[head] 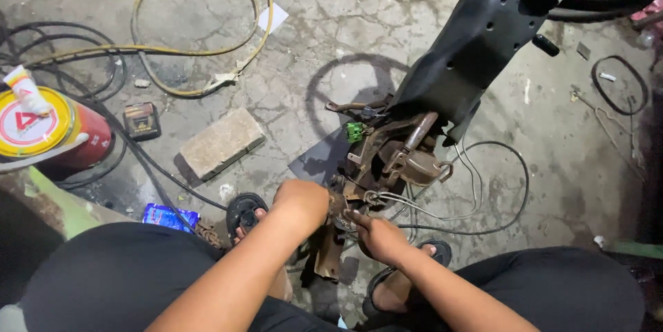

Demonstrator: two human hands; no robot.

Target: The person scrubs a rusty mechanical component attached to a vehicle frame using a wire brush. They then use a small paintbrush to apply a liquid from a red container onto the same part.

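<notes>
Rusty metal part [387, 159] on cracked floor [304, 76], under black cover [469, 49].
Left hand [302, 201] closed tight on its near end; right hand [376, 235] pointing one finger at thin cables [442, 201]. Mid-fix; next needs steady holding.

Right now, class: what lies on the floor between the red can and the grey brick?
In the head view, a small dark box and black cables lie between the red can and the grey brick.

Both forearms reach forward, left hand [302, 201] fisted, right hand [376, 235] with its forefinger extended.
</notes>
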